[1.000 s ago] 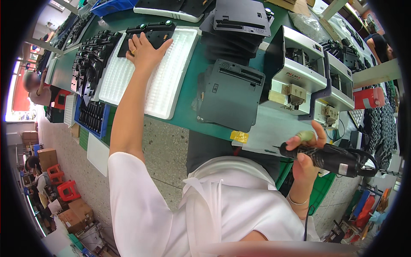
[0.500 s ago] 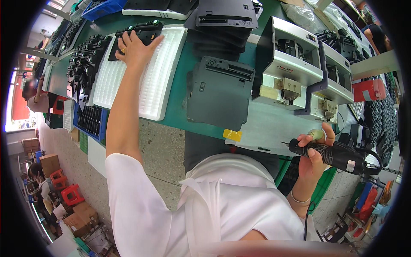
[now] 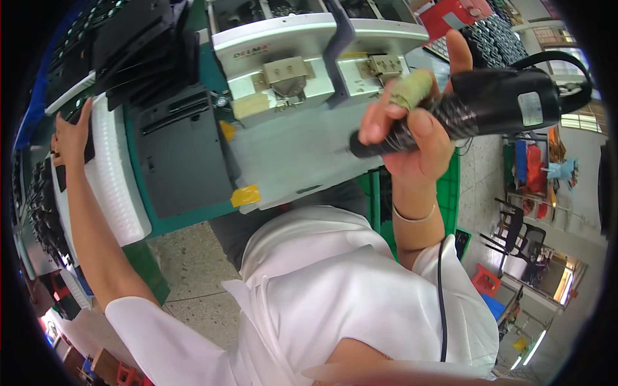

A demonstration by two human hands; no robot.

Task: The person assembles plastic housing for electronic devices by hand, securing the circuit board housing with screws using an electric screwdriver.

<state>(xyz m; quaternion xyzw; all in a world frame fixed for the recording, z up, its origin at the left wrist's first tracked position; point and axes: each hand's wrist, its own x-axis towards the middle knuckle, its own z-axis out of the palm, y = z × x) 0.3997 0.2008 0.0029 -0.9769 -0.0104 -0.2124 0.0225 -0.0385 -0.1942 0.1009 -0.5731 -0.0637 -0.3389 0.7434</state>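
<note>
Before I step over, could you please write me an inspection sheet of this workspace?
Surface: green bench top, partly covered by a pale sheet.
Job's things: black power tool, held; dark part at the white tray.
Clutter: piled dark panels, a grey panel, yellow tape at the front edge.
Hands: left hand at the dark part, grip unclear; right hand closed around the power tool.
Cables: black cord down the white top; connection untraceable.
Surroundings: silver machines beyond the sheet; red stool, black chair off right.
</note>
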